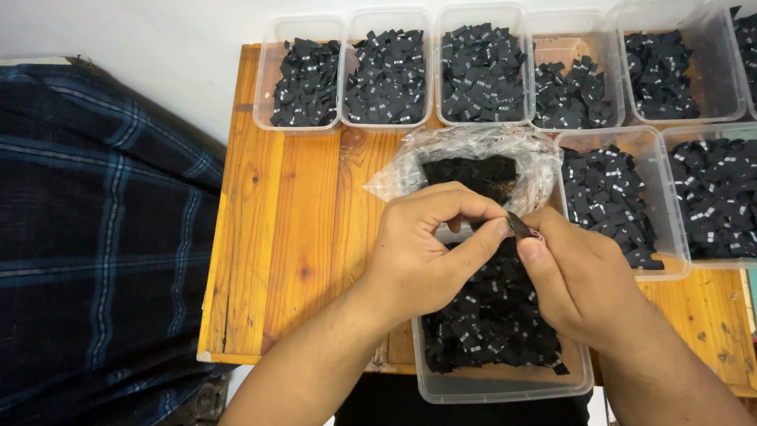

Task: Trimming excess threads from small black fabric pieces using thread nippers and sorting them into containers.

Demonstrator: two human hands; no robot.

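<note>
Garment-label sorting workshop: label-filled tubs [307, 118] on wooden table [292, 237].

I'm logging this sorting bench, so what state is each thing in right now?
Left hand: pinching a small bundle of black labels.
Right hand: pinching the same bundle.
Label bundle: held between both hands, above the near tub.
Near tub: open, partly filled with black labels.
Plastic bag: open, black labels inside.
Back tubs: open, no lids, holding labels.
Wooden table: tubs standing on it.

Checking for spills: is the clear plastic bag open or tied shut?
Open: the plastic bag's mouth gapes, baring dark contents inside.
</note>
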